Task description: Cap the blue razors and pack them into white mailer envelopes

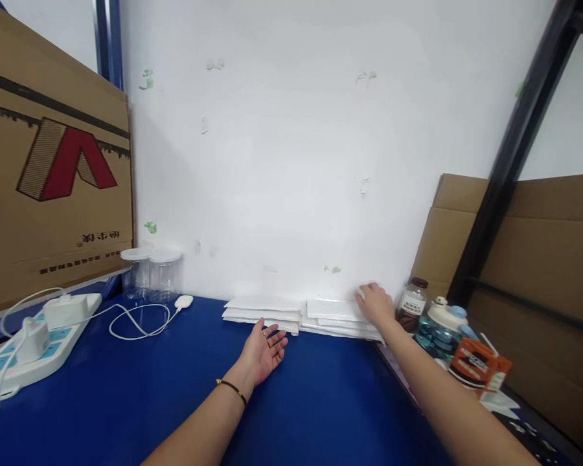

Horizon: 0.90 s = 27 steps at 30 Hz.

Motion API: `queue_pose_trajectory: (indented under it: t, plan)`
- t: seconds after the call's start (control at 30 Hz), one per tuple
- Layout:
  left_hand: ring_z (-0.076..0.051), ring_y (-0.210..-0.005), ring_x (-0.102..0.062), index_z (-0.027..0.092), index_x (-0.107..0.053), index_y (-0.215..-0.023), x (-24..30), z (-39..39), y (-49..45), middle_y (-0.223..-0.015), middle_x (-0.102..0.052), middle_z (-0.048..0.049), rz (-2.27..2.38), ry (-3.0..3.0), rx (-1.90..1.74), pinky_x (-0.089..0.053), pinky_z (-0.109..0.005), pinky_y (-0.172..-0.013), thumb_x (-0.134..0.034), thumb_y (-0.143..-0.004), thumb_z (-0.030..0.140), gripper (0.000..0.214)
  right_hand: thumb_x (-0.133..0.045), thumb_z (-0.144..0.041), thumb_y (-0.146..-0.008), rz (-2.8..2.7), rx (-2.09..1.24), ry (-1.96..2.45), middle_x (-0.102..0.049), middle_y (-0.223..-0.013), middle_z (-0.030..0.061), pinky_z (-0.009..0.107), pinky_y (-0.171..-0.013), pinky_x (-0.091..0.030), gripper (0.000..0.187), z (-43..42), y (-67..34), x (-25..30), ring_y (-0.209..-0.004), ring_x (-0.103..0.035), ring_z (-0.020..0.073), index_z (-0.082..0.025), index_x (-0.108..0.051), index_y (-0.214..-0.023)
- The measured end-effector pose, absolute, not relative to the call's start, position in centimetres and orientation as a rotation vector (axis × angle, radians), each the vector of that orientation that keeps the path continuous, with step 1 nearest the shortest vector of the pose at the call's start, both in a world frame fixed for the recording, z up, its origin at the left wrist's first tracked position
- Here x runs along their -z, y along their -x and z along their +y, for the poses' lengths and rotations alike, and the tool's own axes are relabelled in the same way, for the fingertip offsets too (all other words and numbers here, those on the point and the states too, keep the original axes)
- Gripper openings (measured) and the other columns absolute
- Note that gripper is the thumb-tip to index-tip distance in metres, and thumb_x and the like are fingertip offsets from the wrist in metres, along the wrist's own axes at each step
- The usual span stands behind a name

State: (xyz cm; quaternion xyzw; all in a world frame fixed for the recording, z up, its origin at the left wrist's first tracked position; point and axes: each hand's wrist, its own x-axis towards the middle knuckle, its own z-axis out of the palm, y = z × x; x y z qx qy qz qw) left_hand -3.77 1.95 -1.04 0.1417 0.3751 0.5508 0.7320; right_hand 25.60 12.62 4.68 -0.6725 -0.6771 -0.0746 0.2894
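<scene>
Two low stacks of flat white packets lie against the white wall on the blue table (126,395). My left hand (265,353) rests palm up on the table just in front of the left stack (265,309), fingers stretched out and empty. My right hand (376,304) reaches to the far right end of the right stack (333,312), its fingers curled over the top packet's edge.
A white power strip (34,353) with plugged adapters and a looping white cable (138,320) lies at the left. Two clear lidded jars (150,275) stand by a cardboard box (53,175). A brown jar (412,303), a blue bottle (440,327) and an orange carton (479,364) crowd the right.
</scene>
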Motion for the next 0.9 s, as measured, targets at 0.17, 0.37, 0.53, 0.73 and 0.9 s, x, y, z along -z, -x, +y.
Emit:
queue_pose_trajectory:
  t: [0.17, 0.37, 0.53, 0.73, 0.9]
  plan:
    - [-0.016, -0.067, -0.062, 0.017, -0.048, -0.102, 1.1, 1.8, 4.0, -0.088, -0.061, -0.0070, 0.808, -0.297, -1.220, -0.045, -0.024, -0.053, -0.044, -0.084, 0.050, 0.037, -0.054, -0.035, -0.079, -2.407, 0.273, 1.192, -0.057, -0.115, 0.0081, 0.034, -0.092, -0.032, 0.039, 11.0, -15.6, -3.7, -0.109, -0.047, 0.0227, -0.019, -0.055, -0.115]
    - [-0.018, -0.083, -0.064, 0.016, -0.046, -0.104, 0.7, 1.3, 4.6, -0.099, -0.061, -0.0110, 0.714, -0.320, -1.212, -0.050, -0.027, -0.066, -0.048, -0.082, 0.049, 0.040, -0.038, -0.018, -0.088, -2.318, 0.330, 1.258, -0.064, -0.096, 0.0103, 0.030, -0.080, -0.037, 0.025, 8.5, -9.3, -3.8, -0.092, -0.056, 0.0205, -0.017, -0.060, -0.099]
    - [-0.020, -0.105, -0.057, 0.025, -0.043, -0.115, -0.1, 0.7, 4.6, -0.115, -0.055, -0.0096, 0.610, -0.439, -1.282, -0.049, -0.032, -0.082, -0.048, -0.080, 0.056, 0.048, -0.036, -0.034, -0.091, -1.979, -0.039, 1.073, -0.064, -0.088, 0.0022, 0.026, -0.072, -0.041, 0.026, 4.4, -11.0, -5.4, -0.078, -0.058, 0.0167, -0.023, -0.056, -0.102]
    - [-0.016, -0.101, -0.059, 0.034, -0.046, -0.114, -1.1, -0.3, 3.4, -0.113, -0.056, -0.0030, 0.511, -0.540, -1.515, -0.047, -0.034, -0.087, -0.048, -0.083, 0.048, 0.034, -0.045, -0.049, -0.083, -1.368, -0.799, 0.946, -0.065, -0.082, 0.0061, 0.030, -0.067, -0.048, 0.038, 0.5, -15.4, -1.9, -0.074, -0.060, 0.0205, -0.015, -0.054, -0.098]
    - [-0.017, -0.098, -0.060, 0.033, -0.044, -0.113, -1.4, -0.5, 3.1, -0.107, -0.057, -0.0028, 0.531, -0.434, -1.560, -0.048, -0.036, -0.084, -0.048, -0.080, 0.056, 0.040, -0.047, -0.037, -0.084, -1.598, -0.611, 0.947, -0.066, -0.085, 0.0049, 0.033, -0.075, -0.048, 0.024, -0.6, -18.0, -0.3, -0.080, -0.060, 0.0204, -0.018, -0.059, -0.092]
